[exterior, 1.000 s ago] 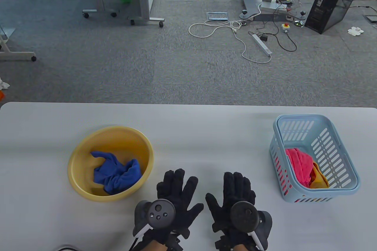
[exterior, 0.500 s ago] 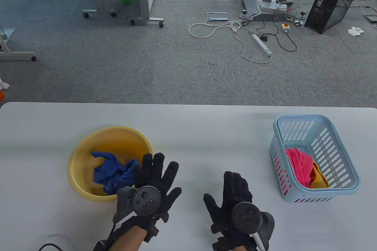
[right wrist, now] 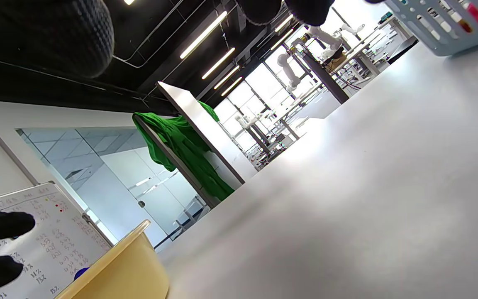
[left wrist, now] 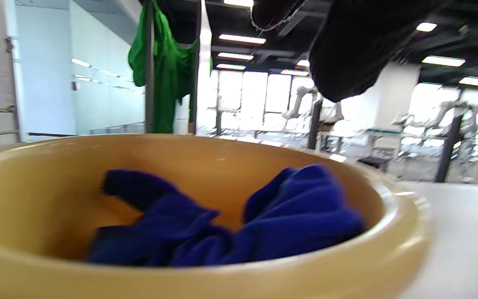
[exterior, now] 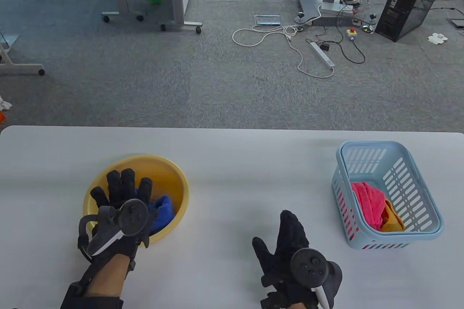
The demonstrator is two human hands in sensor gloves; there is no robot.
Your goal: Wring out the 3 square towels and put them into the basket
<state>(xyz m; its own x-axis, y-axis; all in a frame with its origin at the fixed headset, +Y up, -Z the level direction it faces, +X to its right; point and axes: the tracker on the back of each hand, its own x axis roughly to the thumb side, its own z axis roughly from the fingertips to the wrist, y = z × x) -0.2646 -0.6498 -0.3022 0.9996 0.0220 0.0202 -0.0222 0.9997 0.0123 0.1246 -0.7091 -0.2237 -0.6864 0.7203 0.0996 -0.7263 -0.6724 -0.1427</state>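
Table view: left hand (exterior: 121,196), fingers spread and empty, now over yellow bowl (exterior: 179,178) far left, above blue towel (exterior: 163,209); moved from near centre. Right hand (exterior: 286,243) flat, empty. Pink and orange towels already in basket (exterior: 417,182); last pickup imminent.

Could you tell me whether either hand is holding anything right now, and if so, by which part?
Nothing is held. The left hand hovers open over the blue towel in the yellow basin; the right hand is open above the table.
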